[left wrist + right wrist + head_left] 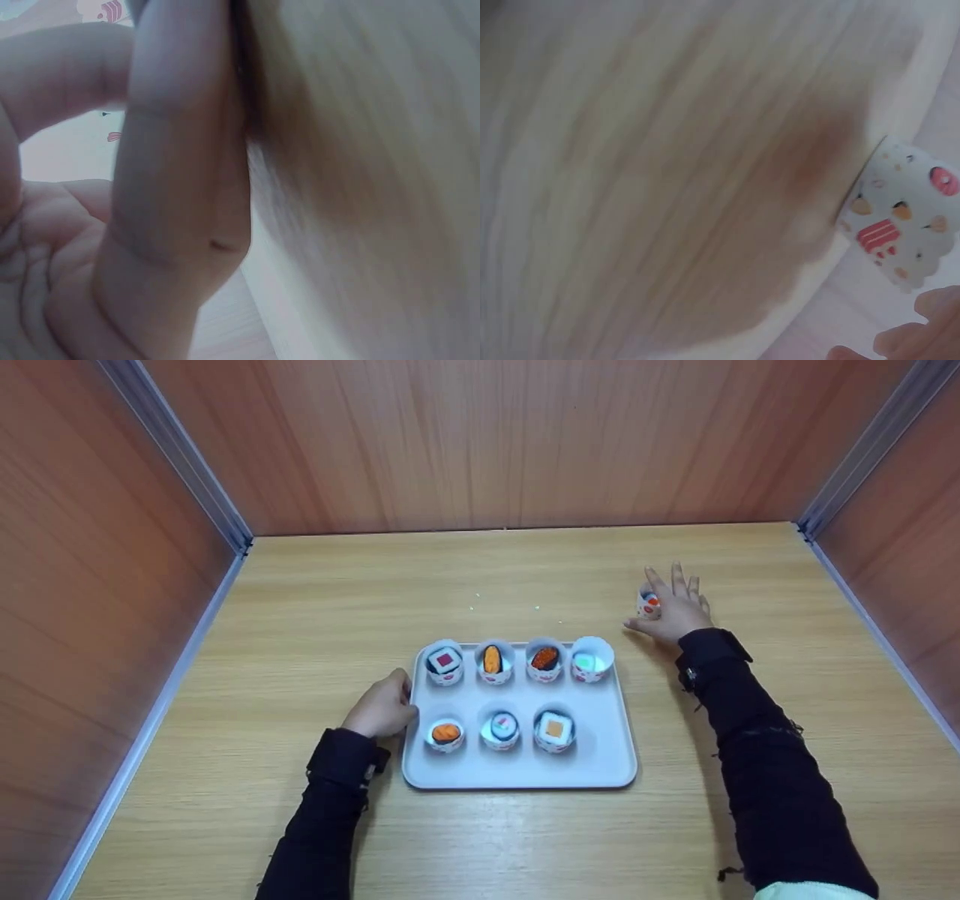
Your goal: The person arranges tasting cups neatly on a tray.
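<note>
At the left rim of a white tray (517, 776), my left hand (381, 706) pinches the edge, thumb on top and fingers curled at the side. Away to the right, my right hand (676, 607) spreads its fingers about a patterned paper baking cup (646, 604) on the table. In the right wrist view that cup (904, 217) stands a little apart from the fingertips (937, 300). Two rows of similar cups stand on the tray, including one with a roe-topped sushi piece (545, 658), one with a square roll (554, 728) and one with an orange-topped piece (446, 733).
Small white specks (537, 607) lie on the wooden table (337, 585) behind the tray. A wood-grain back panel (480, 450) and side panels (67, 607) enclose the table. The tray's front right corner bears no cup.
</note>
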Demonstrator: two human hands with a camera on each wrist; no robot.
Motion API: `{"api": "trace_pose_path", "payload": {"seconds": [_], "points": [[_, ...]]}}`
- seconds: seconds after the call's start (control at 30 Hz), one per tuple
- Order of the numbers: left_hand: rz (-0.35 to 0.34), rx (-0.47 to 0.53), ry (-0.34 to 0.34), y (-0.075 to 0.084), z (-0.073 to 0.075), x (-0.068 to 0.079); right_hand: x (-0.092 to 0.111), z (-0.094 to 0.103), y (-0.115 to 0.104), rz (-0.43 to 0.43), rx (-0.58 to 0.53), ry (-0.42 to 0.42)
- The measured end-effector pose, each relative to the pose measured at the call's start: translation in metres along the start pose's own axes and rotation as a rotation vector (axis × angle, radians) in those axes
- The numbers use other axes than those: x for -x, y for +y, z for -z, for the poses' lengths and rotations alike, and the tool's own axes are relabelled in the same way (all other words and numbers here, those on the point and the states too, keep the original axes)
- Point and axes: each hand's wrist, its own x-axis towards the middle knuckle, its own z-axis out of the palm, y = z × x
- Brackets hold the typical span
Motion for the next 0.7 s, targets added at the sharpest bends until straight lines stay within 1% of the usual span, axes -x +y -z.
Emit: {"api": "trace_pose_path", "payload": {"seconds": [0.2, 0.33, 0.57, 0.7], "points": [[-0.002, 0.007, 0.001, -0.0005, -0.0014, -0.0001, -0.0028, -0.0018, 0.0036, -0.053, -0.016, 0.0], [0.003, 0.011, 0.001, -0.0009, -0.0015, -0.0002, -0.0041, -0.0021, 0.0037, -0.074, -0.01, -0.002], [0.017, 0.01, -0.011, 0.0006, -0.0012, -0.001, -0.0044, -0.0011, 0.0025, -0.054, -0.031, 0.029], [0.008, 0.004, -0.009, 0.0019, -0.0009, -0.0002, -0.0026, 0.001, 0.0034, -0.04, -0.061, 0.036]]}}
